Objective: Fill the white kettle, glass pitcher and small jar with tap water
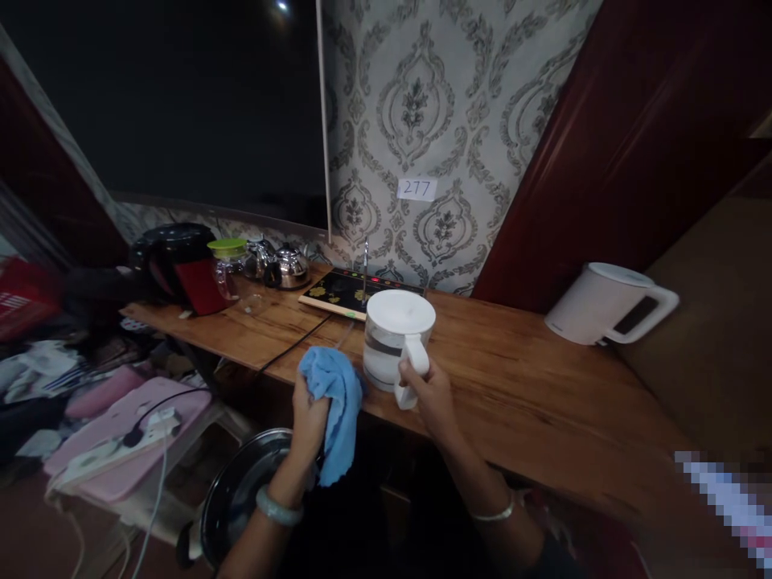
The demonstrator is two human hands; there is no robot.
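Note:
My right hand (pixel 429 396) is wrapped round the white handle of a clear pitcher (pixel 381 358) with a white lid. The pitcher is upright at the front part of the wooden table; whether its base touches the wood I cannot tell. A bunched blue cloth (pixel 338 402) is gripped in my left hand (pixel 307 422), just left of the pitcher, and its loose end hangs down past the table's edge. Behind the pitcher lies a black tea stove panel (pixel 338 293) with gold flowers, lit buttons and a thin metal spout.
A white electric kettle (pixel 597 305) stands at the right on the wooden table (pixel 512 386). Toward the back left are a steel teapot (pixel 289 265), a green-lidded jar (pixel 227 269) and a black-and-red appliance (pixel 186 265). Below left sit a metal pot (pixel 220 490) and a pink stool (pixel 126 474) bearing a power strip.

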